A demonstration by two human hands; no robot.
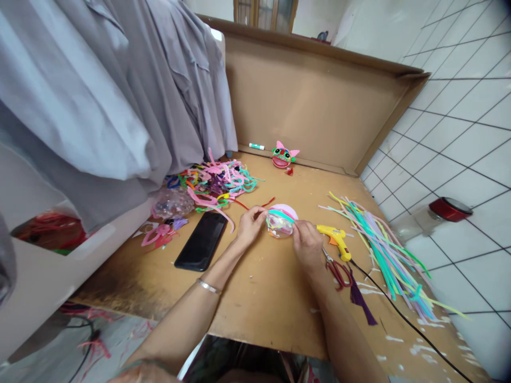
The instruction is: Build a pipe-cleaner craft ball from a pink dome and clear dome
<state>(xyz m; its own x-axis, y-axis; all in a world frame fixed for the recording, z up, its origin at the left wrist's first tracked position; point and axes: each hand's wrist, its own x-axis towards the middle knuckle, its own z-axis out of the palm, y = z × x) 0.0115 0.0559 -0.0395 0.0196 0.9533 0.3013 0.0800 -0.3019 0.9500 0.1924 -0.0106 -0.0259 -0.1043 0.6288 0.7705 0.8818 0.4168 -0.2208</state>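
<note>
Between my hands is a small round piece, clear and shiny below, with a pale pink and white top. Across its front runs a teal pipe cleaner. On its left side, my left hand pinches one end of this pipe cleaner. The fingers of my right hand are closed at the other end. A yellow glue gun lies just right of my right hand. Red-handled scissors are beside my right wrist, with a purple tassel next to them. What the clear part contains is too small to make out.
A black phone lies left of my left hand. Behind it is a tangled pile of pipe cleaners. Straight pipe cleaners lie at right, crossed near the glue gun's cord. A finished-looking animal head stands by the cardboard wall.
</note>
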